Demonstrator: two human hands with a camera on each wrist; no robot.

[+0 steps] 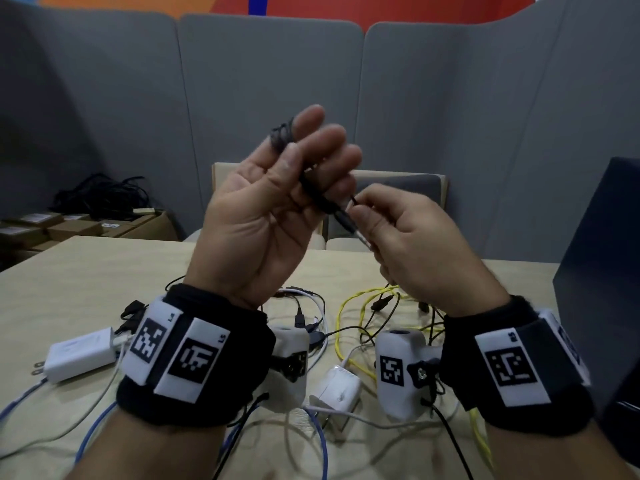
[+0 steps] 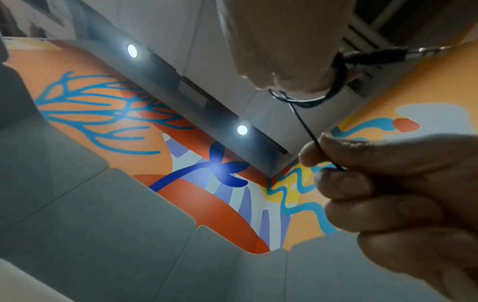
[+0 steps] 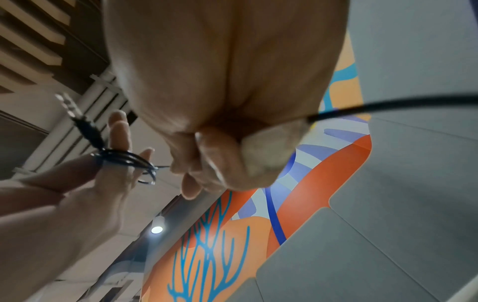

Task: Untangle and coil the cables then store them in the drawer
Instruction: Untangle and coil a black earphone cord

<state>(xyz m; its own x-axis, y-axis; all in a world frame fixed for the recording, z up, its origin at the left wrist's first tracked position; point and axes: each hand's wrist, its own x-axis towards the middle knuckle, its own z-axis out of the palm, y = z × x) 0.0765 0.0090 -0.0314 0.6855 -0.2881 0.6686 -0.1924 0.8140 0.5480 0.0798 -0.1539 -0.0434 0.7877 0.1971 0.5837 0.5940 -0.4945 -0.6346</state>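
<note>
Black cable [image 2: 308,102] loops around the left hand [image 2: 279,45] up top, plug [image 2: 388,55] jutting right; the right hand [image 2: 403,194] pinches the strand, apparently between thumb and forefinger.
</note>
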